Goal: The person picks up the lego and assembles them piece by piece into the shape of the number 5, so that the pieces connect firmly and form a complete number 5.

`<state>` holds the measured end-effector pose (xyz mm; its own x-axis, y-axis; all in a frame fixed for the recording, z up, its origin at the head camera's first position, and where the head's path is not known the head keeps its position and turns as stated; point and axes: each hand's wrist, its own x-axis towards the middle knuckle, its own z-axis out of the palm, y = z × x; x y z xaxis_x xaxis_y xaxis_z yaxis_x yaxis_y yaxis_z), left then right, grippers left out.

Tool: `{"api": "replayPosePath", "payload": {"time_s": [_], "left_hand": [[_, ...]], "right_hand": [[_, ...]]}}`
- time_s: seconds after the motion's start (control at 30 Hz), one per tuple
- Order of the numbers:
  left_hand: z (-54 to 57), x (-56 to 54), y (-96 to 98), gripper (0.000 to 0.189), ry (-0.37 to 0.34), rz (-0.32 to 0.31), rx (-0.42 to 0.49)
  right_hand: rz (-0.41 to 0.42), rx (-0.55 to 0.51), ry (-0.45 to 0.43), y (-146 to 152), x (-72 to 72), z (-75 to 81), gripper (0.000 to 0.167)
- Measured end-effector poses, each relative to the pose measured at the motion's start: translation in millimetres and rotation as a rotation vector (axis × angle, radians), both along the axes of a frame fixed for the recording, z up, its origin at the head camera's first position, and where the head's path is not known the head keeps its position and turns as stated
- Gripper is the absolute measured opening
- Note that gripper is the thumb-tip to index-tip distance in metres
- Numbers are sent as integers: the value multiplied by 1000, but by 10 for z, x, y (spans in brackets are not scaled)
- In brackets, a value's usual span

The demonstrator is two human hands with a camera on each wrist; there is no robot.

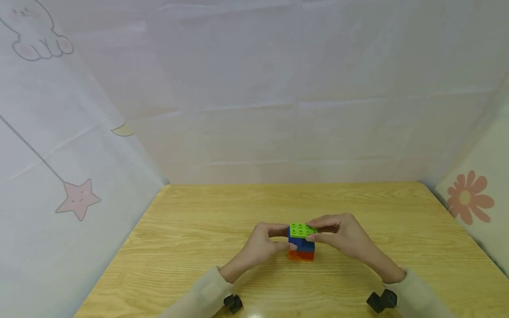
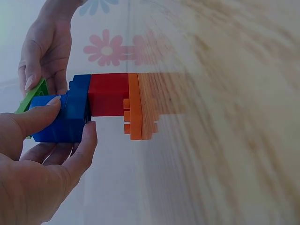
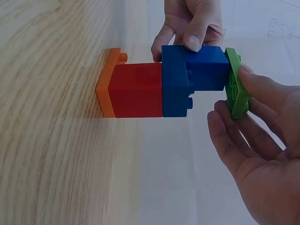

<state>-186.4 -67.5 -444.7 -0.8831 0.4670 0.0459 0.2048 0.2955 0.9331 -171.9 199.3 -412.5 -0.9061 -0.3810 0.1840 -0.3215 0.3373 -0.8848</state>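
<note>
A small toy-brick stack stands upright on the table. At its base is a thin orange brick (image 3: 108, 84), with a red brick (image 3: 137, 90) above it and a thinner blue brick (image 3: 175, 82) over that. Higher up sits a blue block (image 3: 205, 68), offset to one side, leaving studs of the thinner blue brick bare. My left hand (image 1: 260, 244) grips this blue block between thumb and fingers. With thumb and fingers my right hand (image 1: 348, 235) pinches a thin green brick (image 1: 299, 230), tilted at the top of the blue block; whether its studs engage is unclear.
The wooden tabletop (image 1: 191, 229) spreads around the stack. Pale cloth walls (image 1: 246, 110) rise behind and at both sides, with a printed star (image 1: 78, 199) on the left and a flower (image 1: 470, 198) on the right. Each sleeved wrist bears a dark device (image 1: 233, 303).
</note>
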Motion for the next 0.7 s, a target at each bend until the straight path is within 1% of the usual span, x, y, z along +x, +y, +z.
{"api": "replayPosePath", "payload": {"time_s": [0.13, 0.33, 0.57, 0.7], "left_hand": [[0, -9, -4, 40, -8, -8, 11], [-17, -13, -10, 39, 5, -14, 13], [-8, -9, -3, 38, 23, -15, 1], [-5, 4, -19, 37, 14, -17, 11]], "right_hand": [[-6, 14, 32, -21, 3, -2, 30], [8, 46, 59, -46, -4, 4, 31], [75, 156, 170, -37, -38, 87, 32], [112, 172, 178, -52, -68, 107, 32]]}}
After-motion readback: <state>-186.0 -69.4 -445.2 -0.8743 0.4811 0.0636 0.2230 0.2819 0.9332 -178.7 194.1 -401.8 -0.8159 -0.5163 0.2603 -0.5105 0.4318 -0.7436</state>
